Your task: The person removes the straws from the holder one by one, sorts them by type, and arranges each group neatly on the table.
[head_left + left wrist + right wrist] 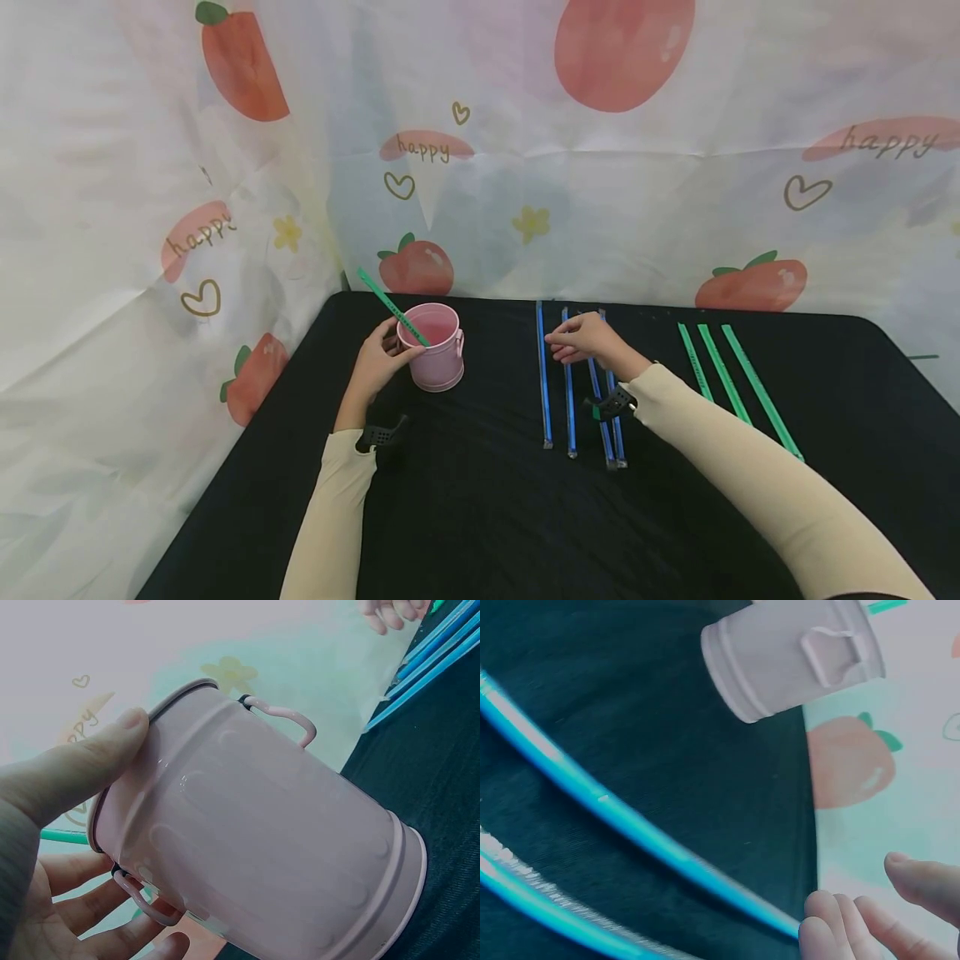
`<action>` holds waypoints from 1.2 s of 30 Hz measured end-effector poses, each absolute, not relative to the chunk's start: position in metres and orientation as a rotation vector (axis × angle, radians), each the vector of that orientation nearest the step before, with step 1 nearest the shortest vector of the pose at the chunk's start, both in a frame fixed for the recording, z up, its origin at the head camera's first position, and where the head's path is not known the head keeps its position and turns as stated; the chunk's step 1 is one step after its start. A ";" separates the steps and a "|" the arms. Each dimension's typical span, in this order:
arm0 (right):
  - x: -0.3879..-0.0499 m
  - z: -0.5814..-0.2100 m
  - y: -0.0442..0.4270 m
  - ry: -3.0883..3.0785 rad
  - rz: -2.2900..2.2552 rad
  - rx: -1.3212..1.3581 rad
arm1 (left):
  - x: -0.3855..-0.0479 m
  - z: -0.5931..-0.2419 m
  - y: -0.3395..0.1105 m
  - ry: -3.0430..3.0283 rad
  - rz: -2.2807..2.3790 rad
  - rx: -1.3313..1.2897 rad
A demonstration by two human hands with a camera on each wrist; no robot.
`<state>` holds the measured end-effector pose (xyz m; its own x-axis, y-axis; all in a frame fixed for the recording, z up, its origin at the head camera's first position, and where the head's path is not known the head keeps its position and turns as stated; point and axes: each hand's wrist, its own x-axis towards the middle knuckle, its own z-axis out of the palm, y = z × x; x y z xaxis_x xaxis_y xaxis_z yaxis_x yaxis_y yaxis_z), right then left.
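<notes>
A small pink bucket (pixel 438 358) with side handles stands upright on the table, a green strip (pixel 393 306) leaning out of its mouth. My left hand (pixel 377 362) holds the bucket at its rim; in the left wrist view the thumb (pixel 112 746) lies on the near side and the fingers spread around the side handle (pixel 146 900). My right hand (pixel 588 340) hovers above several blue strips (pixel 544 379), nearest their far ends. The right wrist view shows its thumb (pixel 922 881) apart from its fingers, with nothing between them.
Three green strips (pixel 723 371) lie side by side on the right, partly behind my right sleeve (pixel 720 450). The black-covered table (pixel 480 517) ends at a patterned curtain (pixel 630 225) behind and another stretch of curtain on the left.
</notes>
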<state>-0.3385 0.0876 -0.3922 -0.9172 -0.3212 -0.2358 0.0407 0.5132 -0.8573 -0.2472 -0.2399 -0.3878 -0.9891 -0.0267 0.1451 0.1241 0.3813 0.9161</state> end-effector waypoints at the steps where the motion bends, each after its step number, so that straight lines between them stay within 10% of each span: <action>1: -0.339 -0.390 0.087 2.389 -1.382 -0.235 | -0.247 -0.388 -0.240 -2.494 -1.675 -0.089; 36: -0.352 -0.313 0.037 2.303 -1.614 -0.796 | -0.246 -0.386 -0.240 -2.470 -1.709 -0.110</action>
<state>-0.3520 0.0373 -0.3130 -0.8295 -0.5440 0.1264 -0.3043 0.2505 -0.9190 -0.2460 -0.2396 -0.3859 -0.9882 -0.0171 0.1522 0.1364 0.3536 0.9254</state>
